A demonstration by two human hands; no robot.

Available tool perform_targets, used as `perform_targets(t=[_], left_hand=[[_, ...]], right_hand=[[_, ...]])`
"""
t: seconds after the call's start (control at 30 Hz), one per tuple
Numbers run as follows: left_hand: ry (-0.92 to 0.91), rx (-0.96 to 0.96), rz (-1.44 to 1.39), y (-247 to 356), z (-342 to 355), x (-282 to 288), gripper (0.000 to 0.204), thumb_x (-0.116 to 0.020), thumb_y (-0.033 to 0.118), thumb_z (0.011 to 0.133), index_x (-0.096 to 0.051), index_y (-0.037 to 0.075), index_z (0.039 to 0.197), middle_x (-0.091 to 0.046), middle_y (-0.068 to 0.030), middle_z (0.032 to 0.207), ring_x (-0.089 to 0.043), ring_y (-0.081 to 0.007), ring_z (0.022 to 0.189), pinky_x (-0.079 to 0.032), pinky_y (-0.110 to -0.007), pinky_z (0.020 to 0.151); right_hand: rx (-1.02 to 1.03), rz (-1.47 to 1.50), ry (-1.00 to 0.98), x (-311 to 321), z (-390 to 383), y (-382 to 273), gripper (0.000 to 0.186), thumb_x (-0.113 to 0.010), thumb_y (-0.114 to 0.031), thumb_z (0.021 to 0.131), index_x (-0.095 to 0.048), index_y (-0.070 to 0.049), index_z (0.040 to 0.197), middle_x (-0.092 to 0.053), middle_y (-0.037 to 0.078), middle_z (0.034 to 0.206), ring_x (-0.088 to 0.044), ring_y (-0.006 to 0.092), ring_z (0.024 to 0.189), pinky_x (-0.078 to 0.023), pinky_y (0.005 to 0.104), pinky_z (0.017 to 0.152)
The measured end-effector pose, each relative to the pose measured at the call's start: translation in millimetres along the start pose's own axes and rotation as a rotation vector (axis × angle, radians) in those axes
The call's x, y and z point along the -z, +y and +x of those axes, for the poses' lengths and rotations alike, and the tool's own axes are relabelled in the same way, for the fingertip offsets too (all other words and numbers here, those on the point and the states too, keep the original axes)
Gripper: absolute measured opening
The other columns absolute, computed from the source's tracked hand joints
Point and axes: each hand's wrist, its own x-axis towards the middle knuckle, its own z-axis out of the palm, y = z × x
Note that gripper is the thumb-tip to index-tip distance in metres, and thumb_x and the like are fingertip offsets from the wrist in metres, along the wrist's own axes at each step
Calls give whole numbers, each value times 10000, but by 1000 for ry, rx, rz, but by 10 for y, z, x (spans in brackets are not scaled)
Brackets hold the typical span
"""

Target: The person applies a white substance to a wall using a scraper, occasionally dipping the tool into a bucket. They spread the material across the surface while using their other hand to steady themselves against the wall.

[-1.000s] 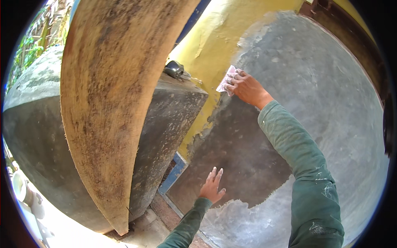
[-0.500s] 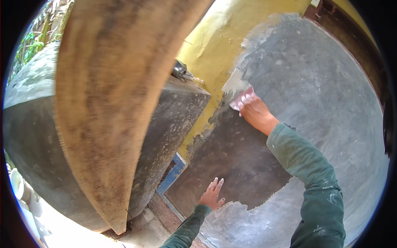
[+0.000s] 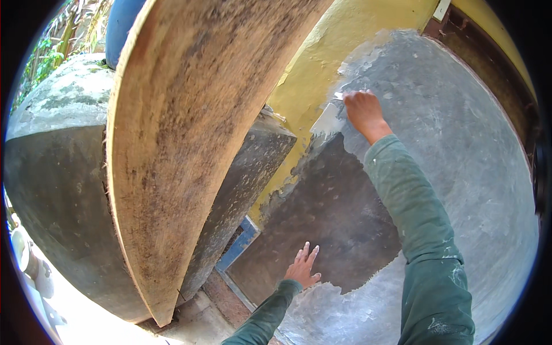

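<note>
My right hand (image 3: 363, 110) is closed around a flat putty scraper (image 3: 339, 96), mostly hidden by the fingers, with only a pale edge showing at their left. It is up against the grey coated wall (image 3: 454, 144), near its border with the yellow paint (image 3: 313, 69). Just below the fist is a fresh white smear of putty (image 3: 328, 122). Lower down, my left hand (image 3: 303, 268) rests with spread fingers at the bottom of the dark bare patch (image 3: 328, 213). Nothing is in it. White specks mark my green right sleeve.
A broad wooden board (image 3: 178, 132) leans across the left side. Behind it stands a dark concrete block (image 3: 57, 190) with a blue rounded object (image 3: 122, 29) above. A blue-edged frame (image 3: 238, 244) meets the wall low down. Brown wood trim (image 3: 489, 63) borders the upper right.
My right hand has moved up and slightly right with the scraper, leaving the white smear below it. My left hand stays almost in place. The view has shifted a little.
</note>
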Motion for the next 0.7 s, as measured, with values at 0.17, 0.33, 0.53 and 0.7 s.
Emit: perform_targets(t=[0.17, 0.33, 0.53, 0.7], left_hand=[[-18, 11, -11, -102, -14, -24, 1015, -757, 358, 825, -158, 240, 1636, -61, -169, 1704, -255, -446, 1506, -440, -567, 1095], [-2, 17, -43, -86, -49, -14, 1000, -749, 354, 830, -166, 249, 1635, -62, -135, 1711, -237, -418, 1520, -442, -578, 1089], [-94, 34, -35, -112, 0, 35, 1019, -750, 353, 826, -142, 258, 1639, -56, -112, 1715, -220, -382, 1536, -439, -587, 1090], [-101, 50, -24, -82, -66, 113, 1041, -756, 355, 818, -127, 259, 1642, -30, -108, 1717, -202, -376, 1543, -436, -596, 1091]], right_hand=[[81, -29, -81, -229, -13, -592, 182, -591, -188, 934, -749, -168, 847, -740, 47, 816, -725, 213, 824, -487, 370, 751], [266, 4, -80, -255, -331, -1124, 166, -616, -193, 903, -741, -166, 798, -736, 54, 806, -722, 218, 824, -486, 377, 750], [489, 216, -241, -75, -679, -1145, 87, -665, -156, 813, -748, -149, 786, -738, 82, 804, -731, 244, 831, -506, 399, 760], [235, 410, -49, 148, -261, -430, 131, -643, -82, 798, -748, -122, 864, -732, 127, 799, -728, 321, 823, -534, 442, 812]])
